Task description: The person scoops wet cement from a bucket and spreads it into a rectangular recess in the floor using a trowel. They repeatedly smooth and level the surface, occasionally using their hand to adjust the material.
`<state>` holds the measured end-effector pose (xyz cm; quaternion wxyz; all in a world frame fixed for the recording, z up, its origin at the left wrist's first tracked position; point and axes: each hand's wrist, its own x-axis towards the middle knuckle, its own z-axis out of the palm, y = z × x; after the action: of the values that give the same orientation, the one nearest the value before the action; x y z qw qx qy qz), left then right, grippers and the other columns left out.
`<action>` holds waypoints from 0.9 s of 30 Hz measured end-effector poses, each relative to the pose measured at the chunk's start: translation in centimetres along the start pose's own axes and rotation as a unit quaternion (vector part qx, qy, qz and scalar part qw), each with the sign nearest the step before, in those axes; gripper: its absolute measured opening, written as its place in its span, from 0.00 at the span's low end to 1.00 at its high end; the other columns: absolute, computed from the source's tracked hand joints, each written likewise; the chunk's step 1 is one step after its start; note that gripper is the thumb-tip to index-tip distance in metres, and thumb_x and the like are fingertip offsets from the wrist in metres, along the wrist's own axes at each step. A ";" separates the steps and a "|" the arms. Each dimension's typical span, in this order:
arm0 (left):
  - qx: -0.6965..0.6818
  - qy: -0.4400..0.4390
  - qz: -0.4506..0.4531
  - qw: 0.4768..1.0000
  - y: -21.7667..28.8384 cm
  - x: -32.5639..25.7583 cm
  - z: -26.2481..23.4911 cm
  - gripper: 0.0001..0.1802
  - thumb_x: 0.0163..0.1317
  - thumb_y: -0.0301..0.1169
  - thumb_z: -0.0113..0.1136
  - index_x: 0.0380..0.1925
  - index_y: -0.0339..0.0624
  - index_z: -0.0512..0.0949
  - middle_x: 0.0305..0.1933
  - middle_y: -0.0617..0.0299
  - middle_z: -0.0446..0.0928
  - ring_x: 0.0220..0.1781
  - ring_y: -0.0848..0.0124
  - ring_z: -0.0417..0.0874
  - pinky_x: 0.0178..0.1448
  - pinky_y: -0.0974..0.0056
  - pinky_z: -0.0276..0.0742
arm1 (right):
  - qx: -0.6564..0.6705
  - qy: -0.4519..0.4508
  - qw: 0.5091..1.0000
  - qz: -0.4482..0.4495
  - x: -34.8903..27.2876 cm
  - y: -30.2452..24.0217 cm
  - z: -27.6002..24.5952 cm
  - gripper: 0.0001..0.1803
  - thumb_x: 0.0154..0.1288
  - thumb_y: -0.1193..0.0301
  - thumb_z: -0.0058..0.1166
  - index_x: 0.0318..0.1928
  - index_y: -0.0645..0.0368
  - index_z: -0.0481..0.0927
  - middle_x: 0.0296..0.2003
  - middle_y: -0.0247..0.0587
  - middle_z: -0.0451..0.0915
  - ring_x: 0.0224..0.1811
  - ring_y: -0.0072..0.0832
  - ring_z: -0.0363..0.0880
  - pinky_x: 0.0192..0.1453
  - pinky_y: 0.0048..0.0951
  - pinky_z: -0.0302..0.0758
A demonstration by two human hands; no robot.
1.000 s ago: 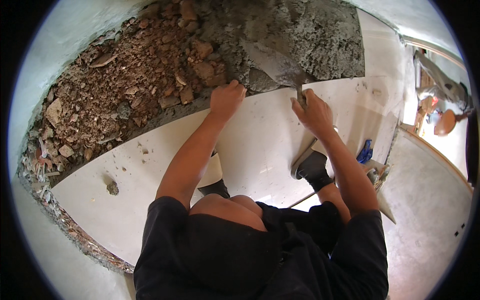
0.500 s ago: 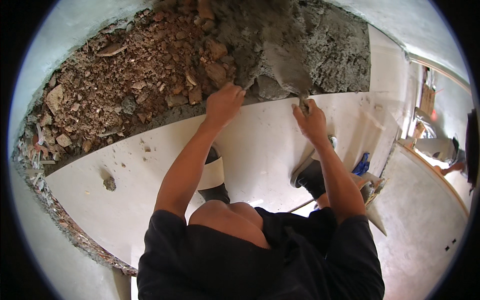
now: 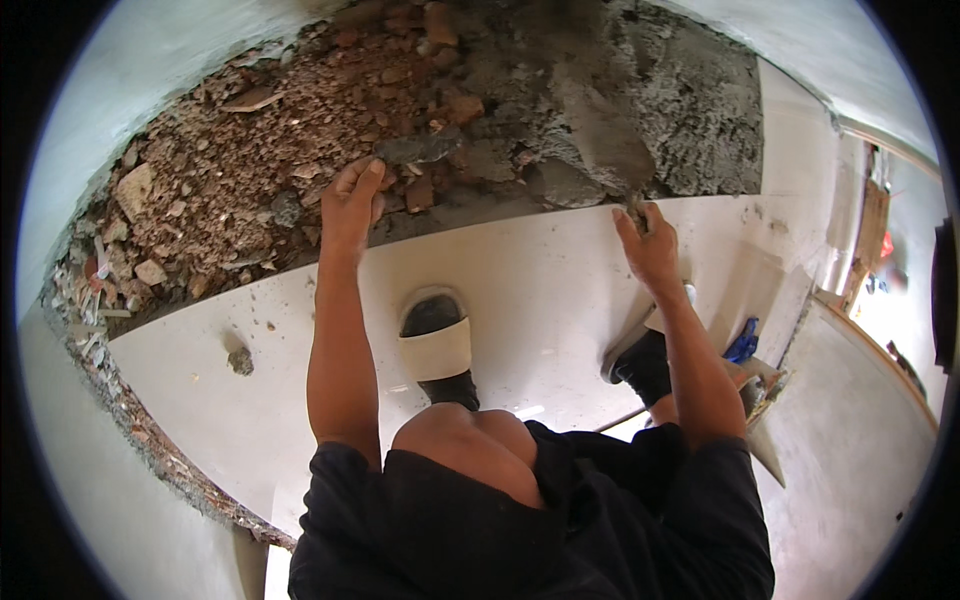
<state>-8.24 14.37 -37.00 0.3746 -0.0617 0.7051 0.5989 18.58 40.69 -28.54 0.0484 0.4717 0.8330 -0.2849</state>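
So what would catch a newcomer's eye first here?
Probably the big patch of reddish-brown rubble at the upper left, beside rough grey cement at the upper right. Next, the cement-smeared trowel, its handle in the right hand at the cement's near edge. Below, a slipper with a pale strap stands out on the white floor.

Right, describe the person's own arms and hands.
Both the left hand and the right hand are bare, with no gloves. The black short sleeves leave the forearms uncovered. No watch or bracelet shows at either wrist.
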 end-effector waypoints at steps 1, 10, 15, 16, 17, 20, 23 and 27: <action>0.138 0.065 0.032 0.988 0.3 0.1 -1.2 0.18 0.64 0.42 0.62 0.46 0.39 0.79 0.39 0.57 0.80 0.34 0.72 0.77 0.38 0.64 0.72 | 0.001 0.007 1.000 -0.019 0.0 -0.1 0.0 0.22 0.62 0.56 0.58 0.41 0.65 0.77 0.27 0.54 0.81 0.31 0.48 0.81 0.36 0.41 0.75; 0.517 0.128 0.396 0.748 -0.4 1.3 -1.2 0.21 0.64 0.43 0.60 0.53 0.46 0.78 0.51 0.55 0.78 0.54 0.57 0.78 0.64 0.49 0.65 | -0.012 -0.006 0.998 -0.057 0.5 -1.5 -0.6 0.19 0.64 0.57 0.57 0.37 0.64 0.76 0.23 0.52 0.79 0.26 0.47 0.79 0.33 0.41 0.73; 0.581 0.029 0.384 0.717 -0.6 1.9 0.2 0.11 0.60 0.32 0.63 0.44 0.51 0.80 0.47 0.66 0.79 0.52 0.65 0.78 0.66 0.46 0.60 | -0.003 -0.023 0.999 -0.024 0.5 -1.8 -1.3 0.19 0.64 0.58 0.56 0.36 0.64 0.75 0.25 0.54 0.79 0.29 0.48 0.79 0.35 0.42 0.73; 0.579 0.039 0.401 0.708 -0.7 1.4 -0.4 0.10 0.60 0.30 0.63 0.43 0.52 0.80 0.47 0.67 0.79 0.52 0.66 0.78 0.66 0.47 0.60 | -0.006 -0.021 1.000 -0.018 0.6 -1.8 -1.4 0.19 0.64 0.58 0.56 0.36 0.64 0.75 0.26 0.54 0.79 0.29 0.48 0.79 0.35 0.42 0.73; 0.567 0.052 0.441 0.693 -1.1 0.8 -1.0 0.10 0.59 0.28 0.63 0.41 0.52 0.81 0.46 0.68 0.80 0.51 0.67 0.78 0.66 0.47 0.61 | -0.004 -0.014 1.000 -0.024 0.6 -1.7 -1.5 0.19 0.64 0.57 0.56 0.36 0.64 0.75 0.26 0.54 0.79 0.30 0.49 0.79 0.35 0.42 0.73; 0.595 0.071 0.418 0.683 -1.7 0.6 -3.9 0.09 0.58 0.27 0.63 0.39 0.53 0.81 0.42 0.69 0.81 0.49 0.68 0.78 0.63 0.49 0.62 | -0.009 -0.006 1.000 -0.027 0.7 -1.5 -1.5 0.19 0.64 0.57 0.56 0.37 0.64 0.75 0.26 0.55 0.79 0.30 0.49 0.79 0.36 0.43 0.73; 0.558 0.058 0.375 0.738 -2.7 1.3 -5.6 0.09 0.57 0.26 0.63 0.37 0.52 0.82 0.39 0.68 0.82 0.48 0.67 0.78 0.61 0.51 0.62 | -0.009 -0.021 1.000 -0.016 0.7 -1.1 -1.2 0.19 0.64 0.57 0.56 0.36 0.63 0.75 0.26 0.54 0.79 0.30 0.50 0.79 0.35 0.43 0.73; 0.607 0.079 0.396 0.684 -4.0 2.5 -5.0 0.08 0.58 0.27 0.63 0.37 0.51 0.82 0.39 0.69 0.82 0.48 0.67 0.78 0.59 0.52 0.62 | -0.080 -0.050 0.995 -0.024 1.4 -0.8 -1.1 0.20 0.64 0.55 0.56 0.38 0.62 0.74 0.29 0.51 0.79 0.31 0.50 0.79 0.36 0.44 0.73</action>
<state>-10.18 9.69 -41.69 0.0011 0.4176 0.9000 0.1250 17.40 42.04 -27.76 0.1210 0.4314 0.8606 -0.2421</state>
